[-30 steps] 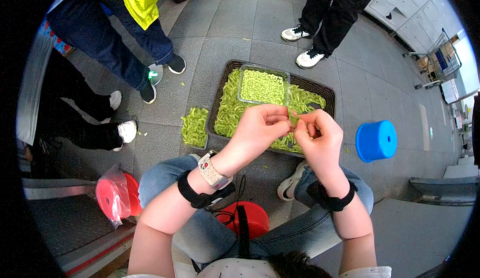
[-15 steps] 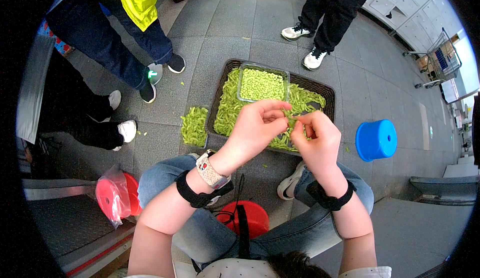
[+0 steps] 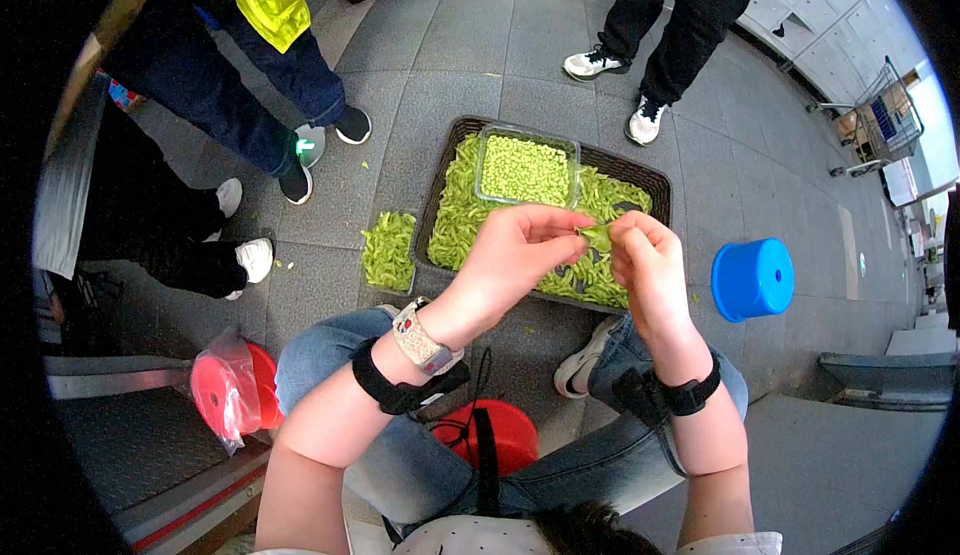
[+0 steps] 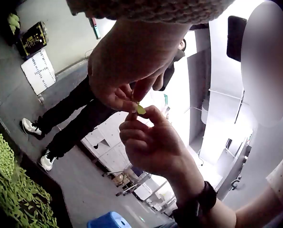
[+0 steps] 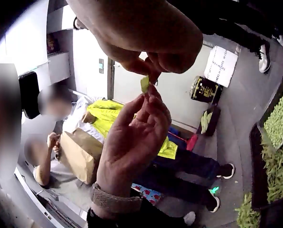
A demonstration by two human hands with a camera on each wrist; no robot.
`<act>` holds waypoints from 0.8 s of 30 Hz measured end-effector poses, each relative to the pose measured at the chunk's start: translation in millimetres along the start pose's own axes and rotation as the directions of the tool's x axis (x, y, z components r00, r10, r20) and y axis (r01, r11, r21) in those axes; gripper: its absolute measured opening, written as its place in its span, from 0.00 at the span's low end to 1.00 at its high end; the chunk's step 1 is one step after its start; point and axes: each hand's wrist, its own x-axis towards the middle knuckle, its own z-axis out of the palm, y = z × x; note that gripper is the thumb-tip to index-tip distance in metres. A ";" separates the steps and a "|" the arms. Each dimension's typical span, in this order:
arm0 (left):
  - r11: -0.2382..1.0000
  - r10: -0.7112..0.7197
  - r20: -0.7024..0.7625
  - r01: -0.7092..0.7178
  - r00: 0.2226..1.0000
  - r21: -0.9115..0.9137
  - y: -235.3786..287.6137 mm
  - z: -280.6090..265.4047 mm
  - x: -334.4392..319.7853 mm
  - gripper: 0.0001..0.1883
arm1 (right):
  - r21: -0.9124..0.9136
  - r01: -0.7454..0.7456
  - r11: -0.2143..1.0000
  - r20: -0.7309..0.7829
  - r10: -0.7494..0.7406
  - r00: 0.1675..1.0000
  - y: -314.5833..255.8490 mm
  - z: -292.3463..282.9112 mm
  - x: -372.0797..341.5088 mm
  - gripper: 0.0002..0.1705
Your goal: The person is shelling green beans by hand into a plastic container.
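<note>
A green bean pod [image 3: 597, 236] is held up between both hands, over the near side of a dark woven basket [image 3: 662, 195]. The left hand [image 3: 510, 255] pinches one end between thumb and fingers; the right hand [image 3: 648, 267] pinches the other. In the right wrist view the pod [image 5: 145, 84] stands between the two sets of fingertips, most of it covered by them. Below lie many loose green pods [image 3: 462, 210] in the basket. A clear plastic tub [image 3: 577, 177] full of shelled green beans [image 3: 525, 168] sits at the basket's back.
Left of the basket is a small heap of pods [image 3: 388, 252]. A blue upturned bucket [image 3: 752, 281] stands on the right, and a red stool [image 3: 492, 437] is between the knees. Other people stand at the left and at the back. A cart [image 3: 880, 125] is at far right.
The right hand has turned and moved slightly outward, and more of the pod shows between the hands. The left hand stays nearly in place. A person at the back has shifted a foot.
</note>
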 end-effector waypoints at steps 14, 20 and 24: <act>0.969 -0.149 -0.068 0.132 0.987 -0.207 -4.5 -8.5 6.0 0.12 | -0.720 0.458 0.522 0.156 -0.522 0.839 -3.5 12.8 1.8 0.06; 0.965 -0.194 -0.100 0.172 0.976 -0.198 -11.8 -11.2 3.6 0.12 | -0.725 0.467 0.507 0.247 -0.441 0.863 2.9 9.4 7.4 0.08; 0.955 -0.230 -0.074 0.210 0.970 -0.209 -24.4 -13.0 -1.6 0.12 | -0.638 0.381 0.670 0.233 -0.303 0.924 11.6 6.9 6.7 0.09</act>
